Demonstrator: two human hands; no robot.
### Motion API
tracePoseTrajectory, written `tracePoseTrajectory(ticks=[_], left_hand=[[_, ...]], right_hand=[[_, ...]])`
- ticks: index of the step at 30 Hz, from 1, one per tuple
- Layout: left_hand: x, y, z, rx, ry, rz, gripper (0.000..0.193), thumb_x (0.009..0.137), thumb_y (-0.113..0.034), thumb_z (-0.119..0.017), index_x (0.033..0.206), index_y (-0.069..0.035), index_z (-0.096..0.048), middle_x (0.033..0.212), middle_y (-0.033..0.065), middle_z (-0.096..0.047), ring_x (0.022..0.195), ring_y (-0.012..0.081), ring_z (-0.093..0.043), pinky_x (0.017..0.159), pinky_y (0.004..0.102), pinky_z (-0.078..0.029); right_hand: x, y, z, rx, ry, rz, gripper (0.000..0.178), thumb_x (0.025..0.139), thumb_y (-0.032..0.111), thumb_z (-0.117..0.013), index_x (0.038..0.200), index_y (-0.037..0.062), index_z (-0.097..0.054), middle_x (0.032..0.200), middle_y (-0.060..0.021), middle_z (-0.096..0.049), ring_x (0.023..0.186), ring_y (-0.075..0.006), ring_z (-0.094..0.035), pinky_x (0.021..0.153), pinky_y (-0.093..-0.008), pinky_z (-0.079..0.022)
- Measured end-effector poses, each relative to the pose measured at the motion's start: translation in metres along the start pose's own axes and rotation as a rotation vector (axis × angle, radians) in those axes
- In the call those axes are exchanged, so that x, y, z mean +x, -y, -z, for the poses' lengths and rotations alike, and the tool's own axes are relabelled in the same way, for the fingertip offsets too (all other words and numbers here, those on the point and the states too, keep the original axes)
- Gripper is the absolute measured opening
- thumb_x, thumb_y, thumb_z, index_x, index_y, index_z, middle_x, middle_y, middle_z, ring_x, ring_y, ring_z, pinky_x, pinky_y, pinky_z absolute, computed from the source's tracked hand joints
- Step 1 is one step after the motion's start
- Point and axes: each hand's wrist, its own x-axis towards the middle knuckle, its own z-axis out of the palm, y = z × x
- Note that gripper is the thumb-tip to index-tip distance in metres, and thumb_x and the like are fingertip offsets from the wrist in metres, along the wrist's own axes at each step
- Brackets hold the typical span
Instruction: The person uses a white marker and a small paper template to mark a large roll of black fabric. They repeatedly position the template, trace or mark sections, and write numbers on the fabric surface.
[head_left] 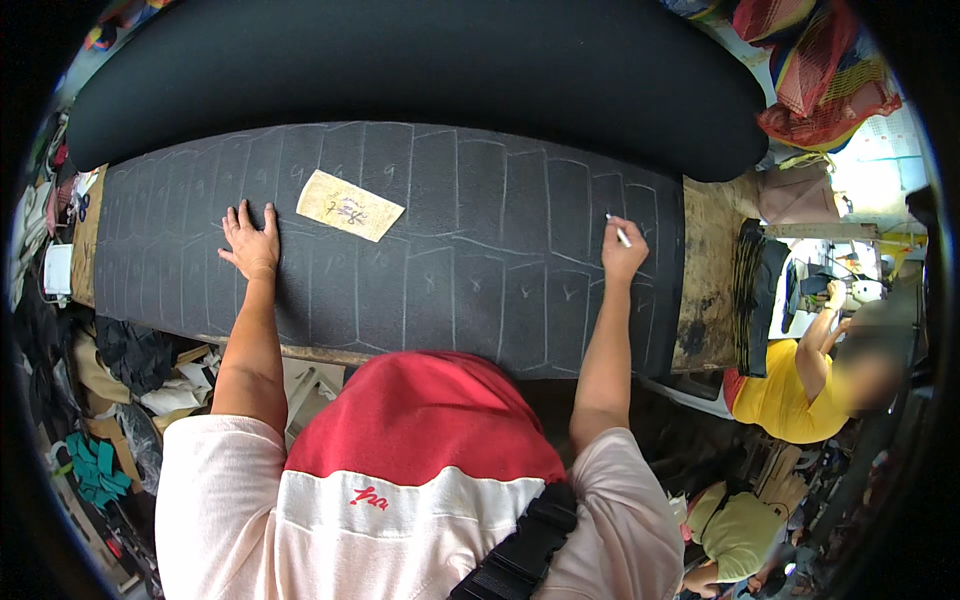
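Note:
A dark grey sheet of material (430,290) lies spread over the workbench, covered with chalk-drawn outlines. My left hand (250,243) rests flat on it with fingers spread, near its left part. Just right of that hand lies a tan cardboard template (349,205). My right hand (622,251) is closed around a thin white marking pen (618,231), its tip on the sheet near the right end.
A large black roll (420,70) lies behind the sheet. The bare wooden bench top (710,270) shows at the right. A person in a yellow shirt (790,390) works at the right. Scraps and cloth pile up at the lower left (120,380).

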Motion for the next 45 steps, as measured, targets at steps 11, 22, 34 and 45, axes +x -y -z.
tracePoseTrajectory(ticks=[11,22,34,45], left_hand=[[0.000,-0.002,0.003,0.005,0.008,0.001,0.063,0.085,-0.058,-0.045,0.135,-0.021,-0.041,0.145,0.0070,-0.033,0.137,0.0227,-0.024,0.104,0.0634,-0.016],[-0.002,-0.003,0.006,0.002,0.006,0.007,0.062,0.084,-0.057,-0.046,0.134,-0.020,-0.042,0.146,0.0062,-0.032,0.137,0.0223,-0.024,0.104,0.0634,-0.015],[-0.002,-0.004,0.008,-0.015,0.037,0.026,0.062,0.084,-0.056,-0.045,0.135,-0.021,-0.040,0.146,0.0059,-0.030,0.137,0.0216,-0.023,0.104,0.0638,-0.015],[-0.002,-0.006,0.010,0.001,0.064,0.032,0.063,0.084,-0.057,-0.045,0.136,-0.020,-0.040,0.147,0.0058,-0.029,0.137,0.0212,-0.022,0.105,0.0636,-0.014]], right_hand=[[-0.004,0.046,-0.049,0.045,0.091,0.220,0.012,0.074,0.012,-0.066,0.082,0.0025,-0.067,0.081,-0.0170,-0.065,0.087,-0.0325,-0.062,0.076,-0.0400,-0.050],[0.002,0.074,-0.072,0.131,0.010,-0.009,0.009,0.073,0.008,-0.064,0.080,0.0035,-0.067,0.079,-0.0145,-0.066,0.077,-0.0308,-0.064,0.072,-0.0390,-0.051],[-0.028,0.097,-0.087,0.080,0.068,0.171,0.007,0.073,0.008,-0.064,0.077,0.0026,-0.066,0.076,-0.0156,-0.065,0.077,-0.0331,-0.063,0.071,-0.0413,-0.050],[-0.048,0.131,-0.121,0.065,0.181,0.382,0.012,0.071,0.009,-0.066,0.080,0.0013,-0.066,0.082,-0.0157,-0.066,0.085,-0.0324,-0.062,0.076,-0.0391,-0.050]])
